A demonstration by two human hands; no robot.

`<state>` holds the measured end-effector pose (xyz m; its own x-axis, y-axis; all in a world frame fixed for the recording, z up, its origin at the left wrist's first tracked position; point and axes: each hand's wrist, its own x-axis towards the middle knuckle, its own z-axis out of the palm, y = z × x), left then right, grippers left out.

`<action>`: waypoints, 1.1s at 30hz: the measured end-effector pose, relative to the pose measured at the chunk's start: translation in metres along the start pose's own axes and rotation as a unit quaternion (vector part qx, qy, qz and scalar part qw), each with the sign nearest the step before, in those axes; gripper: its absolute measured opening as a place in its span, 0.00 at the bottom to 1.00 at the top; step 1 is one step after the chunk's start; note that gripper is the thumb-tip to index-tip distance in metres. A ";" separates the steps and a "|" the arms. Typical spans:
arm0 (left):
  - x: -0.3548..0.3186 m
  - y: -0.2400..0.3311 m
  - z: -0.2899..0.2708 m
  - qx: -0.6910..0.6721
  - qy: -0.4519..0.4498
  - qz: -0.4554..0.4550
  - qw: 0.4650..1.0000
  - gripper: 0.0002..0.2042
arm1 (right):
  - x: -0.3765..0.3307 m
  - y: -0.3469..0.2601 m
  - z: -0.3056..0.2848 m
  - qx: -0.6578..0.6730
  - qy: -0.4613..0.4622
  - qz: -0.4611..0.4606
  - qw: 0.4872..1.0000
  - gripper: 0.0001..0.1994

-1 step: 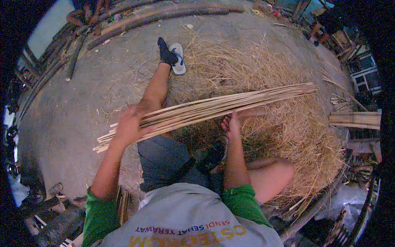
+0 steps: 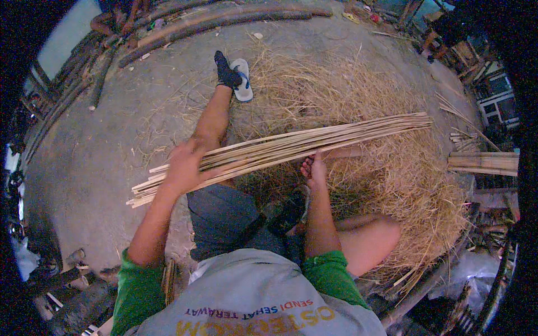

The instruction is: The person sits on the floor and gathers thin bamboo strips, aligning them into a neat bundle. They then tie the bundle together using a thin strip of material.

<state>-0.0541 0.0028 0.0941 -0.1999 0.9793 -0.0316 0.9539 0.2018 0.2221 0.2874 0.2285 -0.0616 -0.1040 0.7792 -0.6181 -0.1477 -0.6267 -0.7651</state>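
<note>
The left hand (image 2: 182, 168) lies palm-down on the bundle of bamboo strips (image 2: 291, 147), its grip curled over the left end. The right hand (image 2: 314, 169) supports the bundle from below near mid-length, fingers closed around the strips. The bundle spans the extended leg (image 2: 213, 120) and the pile of shavings (image 2: 386, 168).

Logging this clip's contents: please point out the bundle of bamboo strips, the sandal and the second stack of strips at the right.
bundle of bamboo strips (image 2: 314, 143), head view, middle of its length.
sandal (image 2: 244, 84), head view, pale sole beside the foot.
second stack of strips (image 2: 482, 162), head view, its top face.
</note>
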 end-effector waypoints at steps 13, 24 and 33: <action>0.054 0.057 0.036 -0.013 -0.172 0.069 0.983 0.31 | 0.029 -0.014 -0.045 0.252 0.063 -0.031 0.965 0.31; -0.051 0.073 -0.034 0.017 -0.187 0.006 0.982 0.31 | 0.028 -0.119 -0.032 0.483 -0.158 -0.219 0.833 0.37; -0.090 0.008 0.016 -0.010 -0.104 -0.083 0.991 0.37 | -0.022 -0.116 0.022 0.509 -0.266 -0.141 0.807 0.12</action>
<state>-0.0248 -0.0834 0.0833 -0.3019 0.9145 -0.2694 0.9067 0.3627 0.2151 0.2856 0.2839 0.0447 -0.2913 0.9538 -0.0737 -0.9422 -0.2994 -0.1506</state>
